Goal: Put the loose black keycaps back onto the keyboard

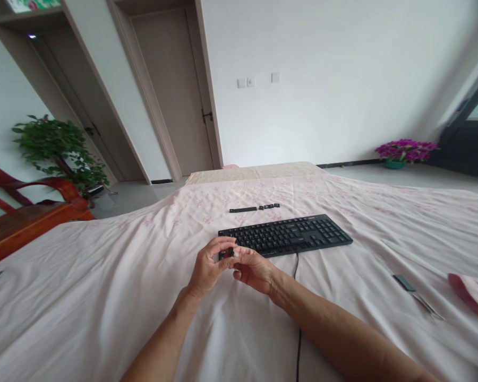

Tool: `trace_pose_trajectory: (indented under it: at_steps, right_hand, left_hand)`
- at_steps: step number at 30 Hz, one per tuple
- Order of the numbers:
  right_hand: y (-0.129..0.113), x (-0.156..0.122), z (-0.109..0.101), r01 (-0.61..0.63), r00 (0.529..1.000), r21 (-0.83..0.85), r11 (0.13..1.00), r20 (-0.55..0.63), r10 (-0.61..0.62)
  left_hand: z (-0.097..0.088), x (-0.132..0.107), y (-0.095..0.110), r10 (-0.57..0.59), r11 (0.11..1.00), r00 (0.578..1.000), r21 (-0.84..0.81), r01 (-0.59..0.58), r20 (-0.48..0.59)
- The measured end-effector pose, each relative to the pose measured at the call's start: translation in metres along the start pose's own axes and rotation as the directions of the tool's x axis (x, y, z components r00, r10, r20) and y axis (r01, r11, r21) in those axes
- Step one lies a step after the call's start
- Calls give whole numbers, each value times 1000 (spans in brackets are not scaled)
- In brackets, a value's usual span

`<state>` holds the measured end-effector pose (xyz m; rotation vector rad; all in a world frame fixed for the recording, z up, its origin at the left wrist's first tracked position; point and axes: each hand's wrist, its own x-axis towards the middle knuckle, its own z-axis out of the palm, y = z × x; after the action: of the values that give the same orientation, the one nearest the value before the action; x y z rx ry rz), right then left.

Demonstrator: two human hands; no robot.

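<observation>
My left hand (207, 267) and my right hand (255, 269) meet just in front of the keyboard's left end. Between their fingertips is a small black keycap (231, 252), partly covered by the fingers. Both hands are closed in a pinch around it. The black keyboard (287, 236) lies flat on the bedspread, its cable (297, 270) leaving from the edge nearest me. Beyond its far edge, a long black spacebar (245, 210) and several small loose keycaps (269, 206) lie in a row.
A keycap puller (405, 283) with a dark handle and wire prongs lies to the right. Near it is a pink cloth item (472, 294). The patterned bedspread (123, 297) is wrinkled. A wooden armchair (51, 212) stands at left, with a potted plant (59, 148) behind it.
</observation>
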<state>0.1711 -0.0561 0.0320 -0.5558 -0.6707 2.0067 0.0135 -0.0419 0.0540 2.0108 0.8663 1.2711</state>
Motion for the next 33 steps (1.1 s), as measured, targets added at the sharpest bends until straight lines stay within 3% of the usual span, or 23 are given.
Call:
trace_pose_trajectory:
  at_steps: [8, 12, 15, 18, 22, 25, 29, 33]
  right_hand:
    - [-4, 2, -10, -80, 996, -19, 997, 25, 81]
    - [-2, 5, -11, -42, 999, -105, 994, -12, 41]
    - [-4, 5, -9, 32, 999, -145, 989, -4, -33]
    - [-8, 5, -7, 109, 994, -173, 979, 0, -111]
    - [-10, 6, -6, 179, 982, -219, 959, -19, -187]
    - [-10, 6, -7, 212, 969, -254, 944, -72, -237]
    - [-10, 7, -8, 219, 959, -288, 932, -116, -260]
    - [-7, 9, -8, 250, 946, -350, 903, -110, -305]
  left_hand:
    - [-15, 7, 5, 69, 981, 990, 172, -90, 121]
    - [-17, 7, 8, 99, 962, 980, 236, -139, 172]
    - [-15, 7, 10, 107, 952, 986, 273, -138, 125]
    - [-12, 7, 10, 36, 961, 999, 273, -30, -17]
    - [-8, 6, 6, -200, 970, 974, 121, 212, -108]
    - [-6, 6, 2, -331, 942, 943, -67, 329, -21]
    - [-3, 7, 5, -396, 863, 913, -300, 407, 97]
    - [-3, 7, 12, -487, 766, 859, -395, 506, 156]
